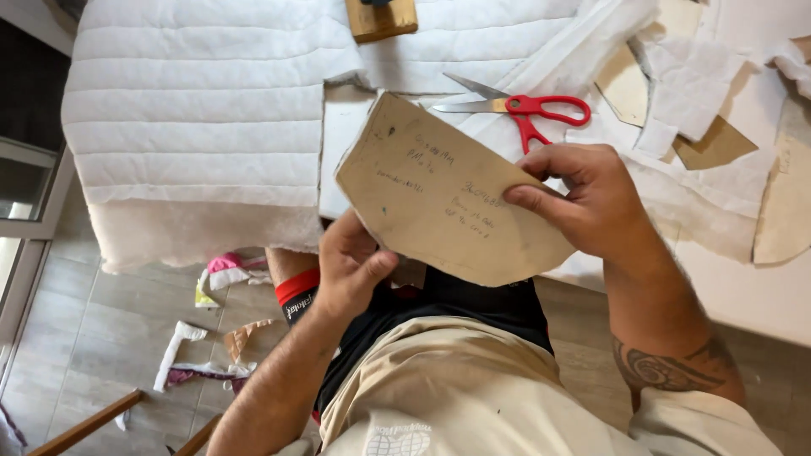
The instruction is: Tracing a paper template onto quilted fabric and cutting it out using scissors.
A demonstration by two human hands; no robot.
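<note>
Cardboard template (448,198) is looking light, stiff, bendable; I am pinching its near edge with left hand (351,266), right hand (591,198) gripping its right edge.

Matt brown cardboard pattern (439,190), soft quilted white cloth padding (194,110), scissors (515,108) of bright metal and glossy red plastic.

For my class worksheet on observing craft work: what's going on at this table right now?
A person holds a brown cardboard pattern piece in both hands, left hand at its lower edge, right hand at its right side. Red-handled scissors lie on the table beyond, beside white quilted padding. Fabric scraps lie on the floor.
</note>
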